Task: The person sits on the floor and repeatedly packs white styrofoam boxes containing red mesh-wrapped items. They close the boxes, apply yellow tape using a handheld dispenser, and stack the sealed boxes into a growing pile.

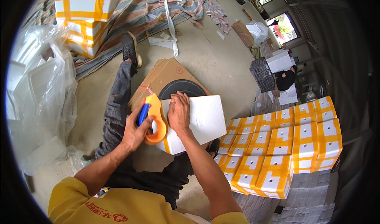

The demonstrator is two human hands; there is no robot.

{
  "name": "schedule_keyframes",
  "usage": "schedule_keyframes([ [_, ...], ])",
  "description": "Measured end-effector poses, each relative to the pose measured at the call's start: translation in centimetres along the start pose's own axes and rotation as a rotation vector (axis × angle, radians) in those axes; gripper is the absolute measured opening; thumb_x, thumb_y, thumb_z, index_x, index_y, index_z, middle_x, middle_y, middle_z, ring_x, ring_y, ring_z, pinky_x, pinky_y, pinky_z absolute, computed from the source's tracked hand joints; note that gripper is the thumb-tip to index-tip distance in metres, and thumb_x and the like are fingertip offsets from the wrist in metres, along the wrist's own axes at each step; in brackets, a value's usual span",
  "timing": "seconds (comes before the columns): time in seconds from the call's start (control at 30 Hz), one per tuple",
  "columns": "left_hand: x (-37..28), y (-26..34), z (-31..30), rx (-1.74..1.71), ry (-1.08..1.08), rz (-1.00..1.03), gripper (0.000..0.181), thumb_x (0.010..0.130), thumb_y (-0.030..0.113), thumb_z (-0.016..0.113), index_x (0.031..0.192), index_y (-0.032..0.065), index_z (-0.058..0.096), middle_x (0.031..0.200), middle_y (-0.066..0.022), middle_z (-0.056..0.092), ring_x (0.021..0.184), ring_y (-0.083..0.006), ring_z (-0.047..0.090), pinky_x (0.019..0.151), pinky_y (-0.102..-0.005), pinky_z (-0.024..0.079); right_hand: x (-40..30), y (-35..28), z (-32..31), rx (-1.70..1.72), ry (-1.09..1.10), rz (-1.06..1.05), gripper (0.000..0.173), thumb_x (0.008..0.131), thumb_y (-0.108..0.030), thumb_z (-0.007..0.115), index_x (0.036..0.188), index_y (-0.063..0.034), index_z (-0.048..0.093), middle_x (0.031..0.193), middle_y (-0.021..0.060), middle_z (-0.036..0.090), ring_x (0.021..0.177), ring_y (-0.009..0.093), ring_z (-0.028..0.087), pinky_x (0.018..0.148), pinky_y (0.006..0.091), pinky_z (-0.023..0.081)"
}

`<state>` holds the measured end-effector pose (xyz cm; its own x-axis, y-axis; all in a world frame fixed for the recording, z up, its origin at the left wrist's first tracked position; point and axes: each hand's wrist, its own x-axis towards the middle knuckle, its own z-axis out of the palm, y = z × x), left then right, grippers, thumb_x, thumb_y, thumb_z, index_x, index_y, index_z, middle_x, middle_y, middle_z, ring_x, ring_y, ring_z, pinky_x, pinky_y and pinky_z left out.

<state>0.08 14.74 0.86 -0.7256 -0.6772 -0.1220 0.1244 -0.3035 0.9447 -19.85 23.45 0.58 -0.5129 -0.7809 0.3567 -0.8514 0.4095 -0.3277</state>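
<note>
A white foam box (204, 117) rests in front of me, with a strip of orange tape near its left end. My right hand (180, 112) lies on the box's top near its far edge, fingers bent and gripping no separate thing. At the box's left end, my left hand (137, 129) holds a tape dispenser (143, 115) with a blue part and a roll of orange tape (157, 132). Under and beyond the box is a round black disc (178, 87), which sits on a tied stack of flattened cardboard (166, 69).
Stacked white boxes bound with orange tape (279, 141) stand at the right, more (83, 7) at the upper left. A clear plastic bag of white foam pieces (44, 90) lies left. Striped sheeting (142, 7) covers floor ahead. A person (285, 79) is near a black crate (261, 74).
</note>
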Motion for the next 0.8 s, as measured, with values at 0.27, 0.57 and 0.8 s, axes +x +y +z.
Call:
schedule_keyframes([
  [0.27,-6.0,-4.1,-0.1,-0.392,0.081,-0.380,0.067,0.108,0.021,0.067,0.168,0.0130,0.040,0.101,-0.0036,0.063,0.072,-0.0096,0.057,0.064,-0.0260,0.052,0.7,0.2,-0.1,0.013,0.007,0.009,0.024,0.104,-0.005,0.054,0.118,0.0067,0.069,0.128,0.0225,0.073,0.135,0.040,0.060,0.127,0.0529,0.034],
  [0.57,1.3,-8.6,-1.8,-0.523,0.375,-0.511,0.059,0.104,0.020,0.074,0.160,0.0160,0.053,0.103,-0.0025,0.066,0.073,-0.0091,0.058,0.064,-0.0270,0.054,1.1,6.3,-2.1,0.116,0.078,-0.001,0.035,0.103,-0.005,0.062,0.138,0.0012,0.060,0.152,0.0205,0.060,0.147,0.040,0.050,0.129,0.0525,0.031],
  [0.8,1.6,-9.1,-2.9,-0.525,0.291,-0.598,0.061,0.105,0.022,0.073,0.162,0.0168,0.051,0.097,-0.0015,0.064,0.073,-0.0092,0.057,0.064,-0.0274,0.054,2.6,20.3,-11.2,0.088,-0.055,0.868,0.070,0.113,-0.054,0.045,0.143,0.0080,0.058,0.142,0.0236,0.065,0.127,0.035,0.062,0.113,0.0408,0.046],
])
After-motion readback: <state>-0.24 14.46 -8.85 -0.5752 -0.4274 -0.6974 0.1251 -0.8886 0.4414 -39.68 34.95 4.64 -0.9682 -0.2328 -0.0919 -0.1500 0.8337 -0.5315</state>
